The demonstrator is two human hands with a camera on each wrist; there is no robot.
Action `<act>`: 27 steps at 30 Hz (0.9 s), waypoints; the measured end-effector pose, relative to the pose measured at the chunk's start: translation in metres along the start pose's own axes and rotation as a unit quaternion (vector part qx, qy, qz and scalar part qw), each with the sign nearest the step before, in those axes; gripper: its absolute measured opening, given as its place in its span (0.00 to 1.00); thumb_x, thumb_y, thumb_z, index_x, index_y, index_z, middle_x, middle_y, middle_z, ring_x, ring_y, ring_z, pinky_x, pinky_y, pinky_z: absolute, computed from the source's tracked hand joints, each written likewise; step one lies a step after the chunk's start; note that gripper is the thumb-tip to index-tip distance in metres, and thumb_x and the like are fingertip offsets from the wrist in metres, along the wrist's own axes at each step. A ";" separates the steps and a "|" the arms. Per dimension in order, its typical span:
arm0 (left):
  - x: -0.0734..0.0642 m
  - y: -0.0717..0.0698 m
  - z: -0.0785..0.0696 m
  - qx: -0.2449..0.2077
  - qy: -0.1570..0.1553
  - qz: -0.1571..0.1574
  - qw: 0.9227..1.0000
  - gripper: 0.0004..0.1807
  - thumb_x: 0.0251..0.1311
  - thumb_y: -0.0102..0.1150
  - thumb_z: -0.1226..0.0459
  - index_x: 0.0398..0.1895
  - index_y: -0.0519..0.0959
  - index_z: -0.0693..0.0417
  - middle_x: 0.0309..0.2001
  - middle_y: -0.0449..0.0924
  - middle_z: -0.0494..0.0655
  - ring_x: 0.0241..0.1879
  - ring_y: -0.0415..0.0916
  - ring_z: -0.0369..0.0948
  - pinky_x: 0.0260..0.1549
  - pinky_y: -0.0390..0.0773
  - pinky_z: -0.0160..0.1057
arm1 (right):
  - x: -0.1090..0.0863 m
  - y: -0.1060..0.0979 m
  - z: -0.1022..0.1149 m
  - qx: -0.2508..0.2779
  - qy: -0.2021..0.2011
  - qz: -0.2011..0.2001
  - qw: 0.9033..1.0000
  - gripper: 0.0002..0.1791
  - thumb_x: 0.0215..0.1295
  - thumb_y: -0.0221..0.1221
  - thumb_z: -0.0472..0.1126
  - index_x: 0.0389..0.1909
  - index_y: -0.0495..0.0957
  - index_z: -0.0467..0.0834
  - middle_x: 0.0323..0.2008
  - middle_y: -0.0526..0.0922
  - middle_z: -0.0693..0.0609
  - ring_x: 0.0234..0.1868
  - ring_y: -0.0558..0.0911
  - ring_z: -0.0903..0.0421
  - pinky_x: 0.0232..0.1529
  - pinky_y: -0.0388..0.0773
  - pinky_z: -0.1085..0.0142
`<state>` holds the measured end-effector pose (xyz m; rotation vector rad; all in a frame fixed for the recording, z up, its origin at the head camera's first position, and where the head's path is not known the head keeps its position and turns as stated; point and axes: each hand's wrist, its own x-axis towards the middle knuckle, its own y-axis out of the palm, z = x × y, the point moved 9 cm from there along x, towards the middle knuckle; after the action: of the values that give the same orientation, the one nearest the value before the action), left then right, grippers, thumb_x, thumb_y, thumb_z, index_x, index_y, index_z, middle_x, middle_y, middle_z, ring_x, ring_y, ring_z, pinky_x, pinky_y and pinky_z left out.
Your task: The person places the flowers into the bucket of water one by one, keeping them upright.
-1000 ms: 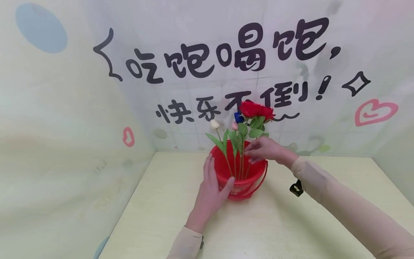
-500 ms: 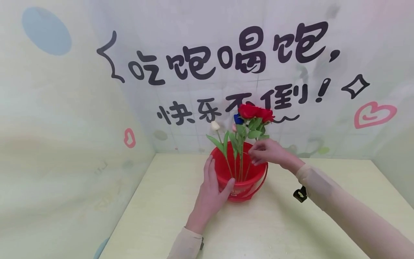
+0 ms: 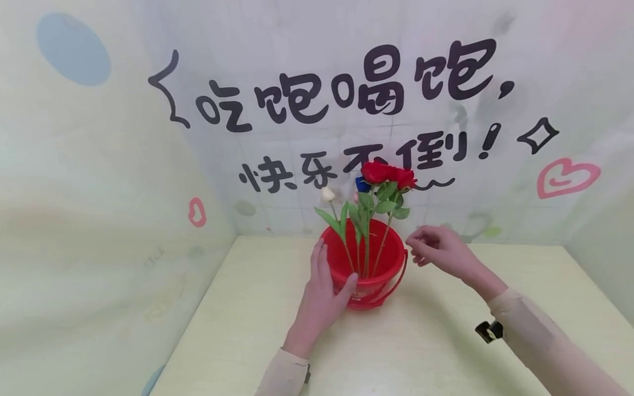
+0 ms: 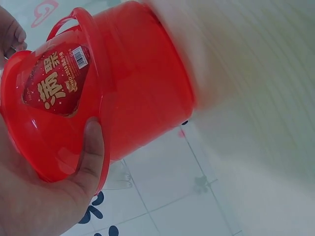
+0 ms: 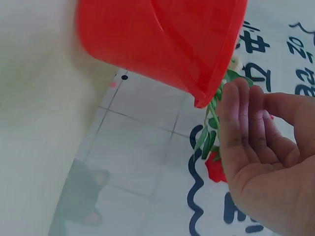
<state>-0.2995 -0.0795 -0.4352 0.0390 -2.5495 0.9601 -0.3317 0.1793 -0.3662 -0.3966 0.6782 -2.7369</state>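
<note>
A red plastic bucket (image 3: 376,284) stands on the table, holding several artificial flowers. Two red roses (image 3: 379,172) rise highest, beside a blue flower (image 3: 362,184) and a white tulip (image 3: 328,194); a pink bloom (image 3: 355,196) is mostly hidden by leaves. My left hand (image 3: 322,297) holds the bucket's near left side, its thumb (image 4: 93,145) lying over the rim in the left wrist view. Just right of the bucket is my right hand (image 3: 443,250), loosely bent and holding nothing. In the right wrist view its fingers (image 5: 241,110) overlap the green stems and leaves.
The bucket's red handle (image 3: 396,289) hangs down its right front. Behind the pale table (image 3: 495,308) stands a white backdrop (image 3: 297,33) with large dark lettering, and another printed wall (image 3: 99,220) bounds the left.
My right hand has let go of a flower stem and moved right, out past the bucket's rim. The left hand stays on the bucket.
</note>
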 end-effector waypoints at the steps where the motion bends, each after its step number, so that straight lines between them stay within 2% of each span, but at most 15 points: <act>1: 0.000 0.000 0.000 -0.001 0.000 0.000 1.000 0.59 0.66 0.68 0.43 0.87 0.40 0.46 0.84 0.47 0.43 0.74 0.68 0.51 0.50 0.87 0.52 | -0.005 -0.003 -0.001 -0.002 0.000 -0.008 1.000 0.11 0.77 0.61 0.36 0.50 0.82 0.31 0.36 0.86 0.42 0.34 0.88 0.51 0.38 0.90 0.60; 4: 0.002 0.001 -0.002 0.000 0.007 -0.004 1.000 0.58 0.66 0.68 0.43 0.87 0.41 0.47 0.84 0.47 0.44 0.74 0.68 0.51 0.50 0.87 0.52 | -0.020 -0.010 -0.004 -0.027 0.001 -0.028 0.999 0.12 0.79 0.60 0.38 0.51 0.83 0.32 0.39 0.87 0.44 0.36 0.88 0.54 0.37 0.89 0.63; 8: 0.004 0.002 -0.004 0.047 0.015 -0.018 0.999 0.57 0.65 0.67 0.41 0.87 0.45 0.50 0.84 0.48 0.46 0.74 0.66 0.49 0.51 0.87 0.51 | -0.036 -0.016 -0.004 -0.120 -0.003 -0.054 0.991 0.16 0.80 0.59 0.44 0.53 0.86 0.37 0.42 0.90 0.47 0.40 0.89 0.53 0.38 0.88 0.65; 11: 0.005 -0.001 -0.005 0.103 0.014 -0.030 0.994 0.57 0.64 0.66 0.38 0.86 0.48 0.53 0.84 0.49 0.47 0.69 0.69 0.47 0.50 0.87 0.47 | -0.044 -0.017 -0.001 -0.179 0.002 -0.078 0.981 0.19 0.80 0.58 0.48 0.57 0.87 0.39 0.47 0.90 0.45 0.46 0.89 0.47 0.43 0.88 0.57; 14: 0.008 -0.007 -0.006 0.138 0.007 -0.033 0.990 0.58 0.64 0.65 0.37 0.86 0.49 0.54 0.84 0.50 0.47 0.63 0.69 0.48 0.49 0.84 0.47 | -0.047 -0.013 0.005 -0.217 0.002 -0.089 0.972 0.25 0.82 0.55 0.53 0.63 0.84 0.39 0.55 0.88 0.42 0.56 0.86 0.40 0.53 0.85 0.43; 16: 0.010 -0.011 -0.004 0.151 0.001 -0.034 0.988 0.58 0.63 0.66 0.37 0.86 0.49 0.54 0.84 0.50 0.48 0.64 0.68 0.49 0.52 0.83 0.50 | -0.047 -0.008 0.009 -0.243 0.003 -0.087 0.966 0.29 0.82 0.52 0.57 0.67 0.80 0.39 0.61 0.85 0.40 0.62 0.82 0.36 0.60 0.79 0.37; 18: 0.010 -0.017 -0.002 0.164 -0.006 -0.031 0.986 0.59 0.63 0.66 0.37 0.86 0.48 0.53 0.84 0.50 0.49 0.70 0.65 0.51 0.58 0.81 0.56 | -0.045 -0.001 0.012 -0.275 0.007 -0.075 0.958 0.32 0.83 0.49 0.60 0.72 0.77 0.40 0.65 0.81 0.38 0.66 0.78 0.33 0.64 0.74 0.34; 22: 0.011 -0.026 0.001 0.191 -0.009 -0.007 0.982 0.58 0.64 0.64 0.36 0.86 0.48 0.55 0.85 0.47 0.52 0.78 0.55 0.57 0.67 0.73 0.65 | -0.044 0.012 0.015 -0.340 0.025 -0.062 0.938 0.36 0.82 0.45 0.64 0.76 0.72 0.44 0.70 0.75 0.32 0.68 0.74 0.28 0.67 0.66 0.28; 25: 0.015 -0.030 0.001 0.203 -0.018 0.032 0.978 0.59 0.65 0.60 0.33 0.87 0.47 0.54 0.85 0.45 0.54 0.80 0.51 0.61 0.70 0.65 0.69 | -0.045 0.013 0.018 -0.384 0.036 -0.067 0.920 0.36 0.81 0.46 0.66 0.78 0.70 0.49 0.72 0.70 0.30 0.70 0.69 0.24 0.67 0.58 0.21; 27: 0.021 -0.034 0.000 0.214 -0.030 0.060 0.975 0.60 0.64 0.56 0.30 0.87 0.44 0.52 0.86 0.43 0.54 0.80 0.48 0.64 0.71 0.60 0.73 | -0.044 0.012 0.022 -0.401 0.035 -0.077 0.912 0.37 0.80 0.46 0.67 0.80 0.67 0.52 0.75 0.66 0.30 0.72 0.66 0.23 0.65 0.54 0.18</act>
<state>-0.3127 -0.1032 -0.4056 0.0391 -2.3716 1.5608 -0.2811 0.1755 -0.3621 -0.5337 1.8600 -2.4818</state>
